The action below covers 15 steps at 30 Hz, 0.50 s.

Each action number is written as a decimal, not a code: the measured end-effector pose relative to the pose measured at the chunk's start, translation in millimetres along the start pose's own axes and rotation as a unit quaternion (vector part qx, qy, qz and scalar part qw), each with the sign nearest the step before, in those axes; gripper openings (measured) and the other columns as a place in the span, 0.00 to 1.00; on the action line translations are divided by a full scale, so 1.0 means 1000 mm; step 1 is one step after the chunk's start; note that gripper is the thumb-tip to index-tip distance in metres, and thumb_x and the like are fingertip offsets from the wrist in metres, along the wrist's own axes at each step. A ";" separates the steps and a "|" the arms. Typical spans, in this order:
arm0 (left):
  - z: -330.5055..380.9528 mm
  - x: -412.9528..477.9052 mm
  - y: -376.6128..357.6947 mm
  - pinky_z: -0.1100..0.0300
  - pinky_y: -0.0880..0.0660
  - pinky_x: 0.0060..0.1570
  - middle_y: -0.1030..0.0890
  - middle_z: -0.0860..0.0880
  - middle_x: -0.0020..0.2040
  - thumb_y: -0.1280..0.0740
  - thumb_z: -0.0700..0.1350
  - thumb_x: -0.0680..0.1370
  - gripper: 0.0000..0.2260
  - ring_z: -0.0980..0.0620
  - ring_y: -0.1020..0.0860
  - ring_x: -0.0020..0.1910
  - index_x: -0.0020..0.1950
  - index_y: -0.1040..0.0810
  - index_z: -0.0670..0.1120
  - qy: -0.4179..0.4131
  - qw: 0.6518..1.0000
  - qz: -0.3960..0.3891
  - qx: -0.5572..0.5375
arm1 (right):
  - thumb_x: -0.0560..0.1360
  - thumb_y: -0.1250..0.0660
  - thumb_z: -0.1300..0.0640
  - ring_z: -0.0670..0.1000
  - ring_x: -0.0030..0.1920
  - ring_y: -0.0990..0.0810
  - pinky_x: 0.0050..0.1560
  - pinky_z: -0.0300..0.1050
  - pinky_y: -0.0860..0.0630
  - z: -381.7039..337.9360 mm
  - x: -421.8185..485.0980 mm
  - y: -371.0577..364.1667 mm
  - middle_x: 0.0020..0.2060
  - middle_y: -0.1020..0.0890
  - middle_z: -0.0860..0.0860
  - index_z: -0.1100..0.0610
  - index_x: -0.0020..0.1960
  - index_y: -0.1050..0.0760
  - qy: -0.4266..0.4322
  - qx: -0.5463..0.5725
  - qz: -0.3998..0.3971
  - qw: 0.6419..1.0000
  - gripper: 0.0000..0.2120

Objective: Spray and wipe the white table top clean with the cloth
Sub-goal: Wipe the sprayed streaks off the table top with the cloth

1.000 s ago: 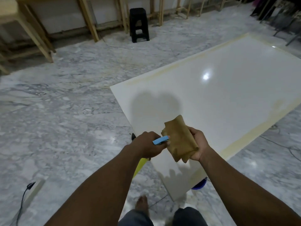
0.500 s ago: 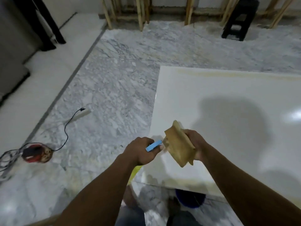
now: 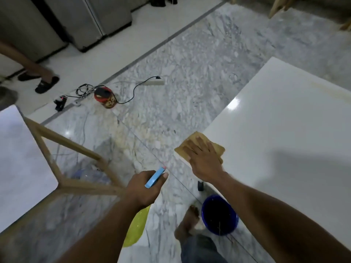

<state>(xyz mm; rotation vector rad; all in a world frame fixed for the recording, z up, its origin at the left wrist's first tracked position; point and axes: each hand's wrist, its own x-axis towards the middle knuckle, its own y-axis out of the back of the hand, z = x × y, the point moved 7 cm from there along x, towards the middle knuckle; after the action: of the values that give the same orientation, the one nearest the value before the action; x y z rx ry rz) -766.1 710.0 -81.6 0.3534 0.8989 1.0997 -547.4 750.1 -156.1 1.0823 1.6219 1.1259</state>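
I am pressing my right hand (image 3: 204,158) flat on the soft, limp cloth (image 3: 199,147) at the tabletop (image 3: 284,130) corner, my left hand (image 3: 146,188) gripping the light spray bottle (image 3: 154,177) beside that corner

Both forearms are bare from the bottom edge of the view to the wrists, with no sleeves, watch or rings showing on the left hand (image 3: 144,188) or the right hand (image 3: 204,160). The legs wear dark blue-grey trousers (image 3: 199,249), and the one visible foot (image 3: 187,223) is bare.
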 end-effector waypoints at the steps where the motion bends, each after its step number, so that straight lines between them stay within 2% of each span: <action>1: -0.006 -0.004 -0.004 0.37 0.17 0.42 0.23 0.41 0.30 0.34 0.65 0.83 0.20 0.41 0.17 0.33 0.44 0.22 0.50 0.006 1.000 -0.001 -0.003 | 0.78 0.46 0.52 0.60 0.77 0.39 0.72 0.65 0.39 0.003 0.000 0.002 0.76 0.33 0.49 0.48 0.74 0.32 -0.003 -0.013 0.002 1.000 0.25; 3: -0.025 -0.030 -0.023 0.35 0.17 0.39 0.28 0.49 0.27 0.34 0.66 0.82 0.26 0.39 0.18 0.33 0.44 0.20 0.44 0.016 1.000 0.008 -0.010 | 0.79 0.47 0.51 0.60 0.78 0.43 0.74 0.64 0.44 0.002 -0.005 -0.003 0.78 0.37 0.50 0.48 0.77 0.36 0.007 -0.046 0.018 0.999 0.26; 5: -0.040 -0.058 -0.049 0.35 0.17 0.37 0.29 0.53 0.26 0.35 0.69 0.80 0.29 0.40 0.21 0.30 0.46 0.17 0.43 0.023 0.999 0.008 -0.034 | 0.79 0.50 0.50 0.61 0.79 0.45 0.75 0.64 0.47 0.000 -0.012 -0.011 0.79 0.39 0.51 0.48 0.78 0.39 0.010 -0.066 0.016 0.998 0.27; 8: -0.049 -0.096 -0.088 0.35 0.17 0.38 0.28 0.53 0.25 0.35 0.71 0.78 0.27 0.41 0.20 0.30 0.42 0.18 0.47 0.035 0.998 0.004 -0.052 | 0.79 0.51 0.49 0.62 0.79 0.46 0.75 0.64 0.48 -0.004 -0.032 -0.017 0.79 0.41 0.52 0.49 0.79 0.40 0.010 -0.072 0.017 0.997 0.28; 12: -0.042 -0.129 -0.125 0.35 0.17 0.39 0.27 0.54 0.25 0.34 0.69 0.80 0.25 0.38 0.19 0.33 0.39 0.24 0.48 0.043 0.997 -0.001 -0.067 | 0.80 0.46 0.51 0.61 0.80 0.50 0.76 0.64 0.48 0.006 -0.080 -0.027 0.80 0.45 0.51 0.48 0.80 0.45 0.011 -0.064 0.000 0.998 0.29; 15: -0.028 -0.147 -0.144 0.35 0.16 0.40 0.25 0.53 0.26 0.33 0.69 0.80 0.24 0.42 0.20 0.29 0.38 0.24 0.50 0.046 0.996 -0.005 -0.077 | 0.81 0.49 0.46 0.59 0.80 0.48 0.77 0.61 0.46 0.013 -0.104 -0.014 0.80 0.42 0.49 0.47 0.79 0.42 0.014 -0.015 -0.012 1.000 0.26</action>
<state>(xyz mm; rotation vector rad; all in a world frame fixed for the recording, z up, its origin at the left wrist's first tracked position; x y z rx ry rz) -722.4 511.6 -126.9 0.1726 0.8892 1.1749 -511.2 651.2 -154.8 1.0294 1.6301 1.1511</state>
